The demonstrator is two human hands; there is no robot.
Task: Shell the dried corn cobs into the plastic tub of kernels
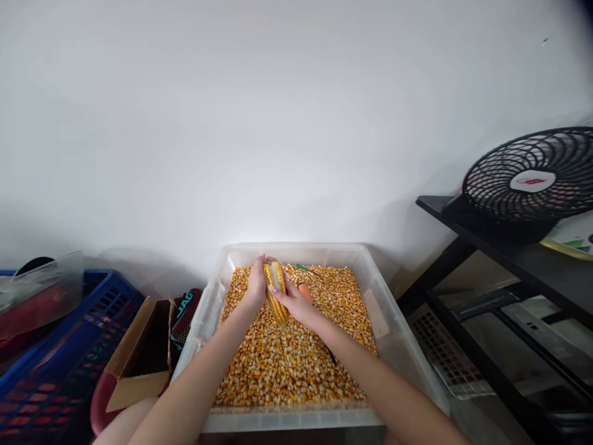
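An ear of corn is held tilted above a bed of loose kernels. A pale strip along its upper part is bare of kernels. My left hand wraps round the ear's upper left side. From the right, my right hand grips it, the thumb pressed on its face. The kernels fill much of a translucent plastic bin. An orange object lies on the kernels just behind my right hand, partly hidden. Beyond it is a thin tool with a green handle.
Left of the bin stand an open cardboard box, a dark shoe-like item marked JAG and a blue crate. On the right, a black fan sits on a dark shelf. A white wall rises behind.
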